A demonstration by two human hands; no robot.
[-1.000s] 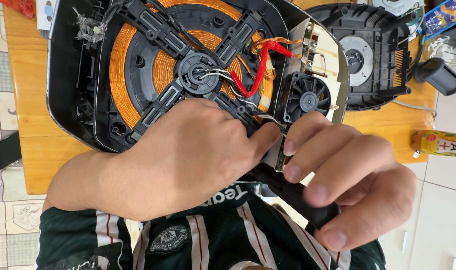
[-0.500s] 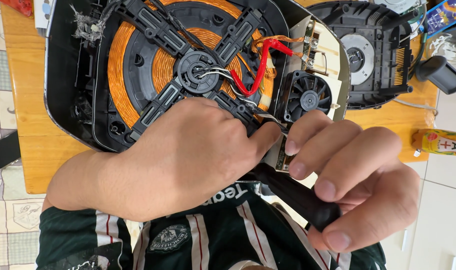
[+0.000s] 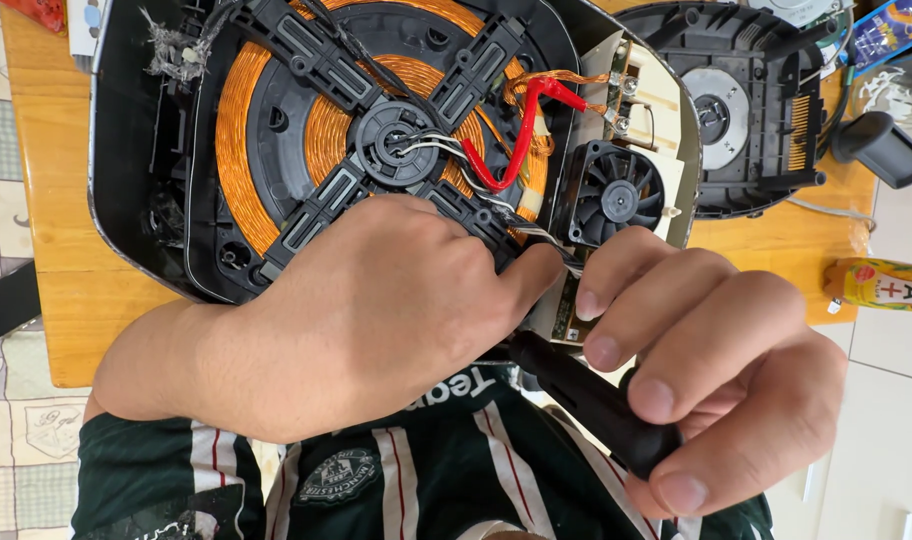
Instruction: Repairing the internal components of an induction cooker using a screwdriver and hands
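Note:
An opened induction cooker (image 3: 136,150) lies on a wooden table, its copper coil (image 3: 246,130) exposed under a black cross-shaped holder (image 3: 396,140). A red wire (image 3: 521,130) loops beside a small black fan (image 3: 616,195). My left hand (image 3: 366,310) rests on the cooker's near edge, thumb pressed by the circuit board. My right hand (image 3: 716,370) grips a black-handled screwdriver (image 3: 596,400) whose tip, hidden behind my thumb, points at the board near the fan.
The cooker's black bottom cover (image 3: 746,110) lies at the back right. A black cylindrical object (image 3: 881,145) and a yellow-green packet (image 3: 886,285) sit at the right. The wooden table (image 3: 66,260) ends near my dark striped shirt (image 3: 406,480).
My right hand has shifted slightly on the screwdriver handle, and the view has drifted a little. The left hand and cooker stay where they were.

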